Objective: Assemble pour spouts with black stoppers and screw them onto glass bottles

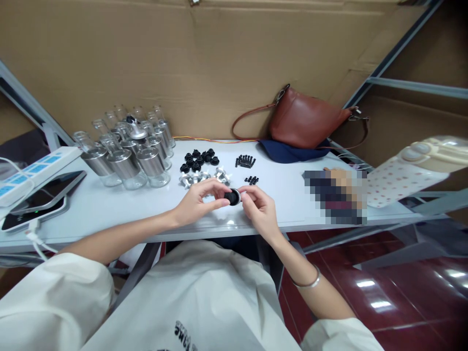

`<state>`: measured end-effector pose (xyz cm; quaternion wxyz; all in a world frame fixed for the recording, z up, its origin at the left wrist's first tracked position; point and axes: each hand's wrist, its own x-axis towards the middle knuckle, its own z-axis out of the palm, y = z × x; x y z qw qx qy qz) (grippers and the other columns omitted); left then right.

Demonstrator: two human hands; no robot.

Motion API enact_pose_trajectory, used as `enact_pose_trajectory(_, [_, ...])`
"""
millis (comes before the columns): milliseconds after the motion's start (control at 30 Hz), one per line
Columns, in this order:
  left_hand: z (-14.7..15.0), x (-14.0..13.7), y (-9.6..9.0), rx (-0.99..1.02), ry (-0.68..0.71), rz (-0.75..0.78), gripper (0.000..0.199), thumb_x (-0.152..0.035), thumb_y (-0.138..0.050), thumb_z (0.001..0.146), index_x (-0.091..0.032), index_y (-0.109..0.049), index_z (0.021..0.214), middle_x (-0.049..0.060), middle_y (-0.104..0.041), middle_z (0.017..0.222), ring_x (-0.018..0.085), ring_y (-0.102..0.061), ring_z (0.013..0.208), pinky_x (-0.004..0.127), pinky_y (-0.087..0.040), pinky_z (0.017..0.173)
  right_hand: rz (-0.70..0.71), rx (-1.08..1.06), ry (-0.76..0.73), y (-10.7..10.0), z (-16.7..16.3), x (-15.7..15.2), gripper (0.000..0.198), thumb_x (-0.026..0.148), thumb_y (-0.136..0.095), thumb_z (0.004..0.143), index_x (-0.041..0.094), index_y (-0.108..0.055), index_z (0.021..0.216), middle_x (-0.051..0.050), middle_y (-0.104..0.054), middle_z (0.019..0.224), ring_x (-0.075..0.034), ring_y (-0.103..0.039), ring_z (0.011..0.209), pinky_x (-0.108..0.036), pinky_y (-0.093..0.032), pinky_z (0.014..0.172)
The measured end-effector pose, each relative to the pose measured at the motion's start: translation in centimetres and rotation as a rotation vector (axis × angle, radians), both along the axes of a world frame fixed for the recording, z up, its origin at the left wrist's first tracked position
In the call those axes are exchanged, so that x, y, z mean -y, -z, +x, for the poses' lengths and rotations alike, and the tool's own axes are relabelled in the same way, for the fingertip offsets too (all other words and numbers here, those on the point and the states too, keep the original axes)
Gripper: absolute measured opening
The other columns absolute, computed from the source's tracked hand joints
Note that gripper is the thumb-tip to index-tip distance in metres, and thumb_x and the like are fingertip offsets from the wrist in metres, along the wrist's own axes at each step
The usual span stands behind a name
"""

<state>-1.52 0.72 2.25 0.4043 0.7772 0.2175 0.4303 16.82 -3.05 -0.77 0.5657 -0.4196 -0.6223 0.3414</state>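
1. Pos.: round black part (231, 197) w/ silvery rim is b/w both hands, above the worktop (287, 207) nr its front edge.
2. L hand (200, 200): grasping the part, thumb below & fingers above, on its left side.
3. R hand (260, 210): fingertips bunched at the right side of the rim; can't tell if they grip it or only touch.
4. Wt.: prob. light, OK for a fingertip pinch.
5. Feel: looks stiff; black portion prob. plastic or rubber, so decent grip. Silvery rim looks smooth, might slip.
6. Hold: best by opp. sides of the outer edge, thumb vs. index, keeping the middle free. Prob. not fragile, but round, so could roll if dropped.
7. Nearby: black caps (197, 160) & silvery pronged parts (188, 180) behind the L hand; tiny black pieces (251, 180) behind the R hand.
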Motion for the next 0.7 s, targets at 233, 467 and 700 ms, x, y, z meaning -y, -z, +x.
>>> enact_pose_trajectory(233, [0.0, 0.0, 0.4, -0.096, 0.036, 0.042, 0.018, -0.031, -0.064, 0.082, -0.018, -0.065, 0.095, 0.002, -0.055, 0.081, 0.012, -0.055, 0.074, 0.027, -0.048, 0.072, -0.036, -0.016, -0.174, 0.1, 0.0, 0.0, 0.03, 0.041, -0.06, 0.082, 0.019, -0.058, 0.103, 0.003, -0.06, 0.058, -0.013, -0.057, 0.047, -0.026, -0.048, 0.05])
enact_pose_trajectory(467, [0.1, -0.1, 0.9, -0.015, 0.083, -0.066, 0.018, -0.029, -0.059, 0.086, -0.019, -0.06, 0.101, 0.004, -0.049, 0.098, 0.013, -0.056, 0.088, 0.029, -0.049, 0.082, -0.032, -0.068, -0.188, 0.5, 0.1, -0.3, 0.03, 0.04, -0.061, 0.082, 0.019, -0.059, 0.103, 0.002, -0.06, 0.061, -0.013, -0.06, 0.051, -0.026, -0.051, 0.053])
enact_pose_trajectory(700, [0.5, 0.3, 1.1, 0.009, 0.169, -0.339, 0.026, -0.036, -0.059, 0.085, -0.019, -0.047, 0.101, 0.003, -0.055, 0.096, 0.013, -0.06, 0.08, 0.026, -0.05, 0.072, -0.06, -0.072, -0.208, 0.7, 0.2, -0.3, 0.032, 0.042, -0.062, 0.081, 0.02, -0.058, 0.104, 0.0, -0.064, 0.068, -0.015, -0.062, 0.055, -0.029, -0.052, 0.055])
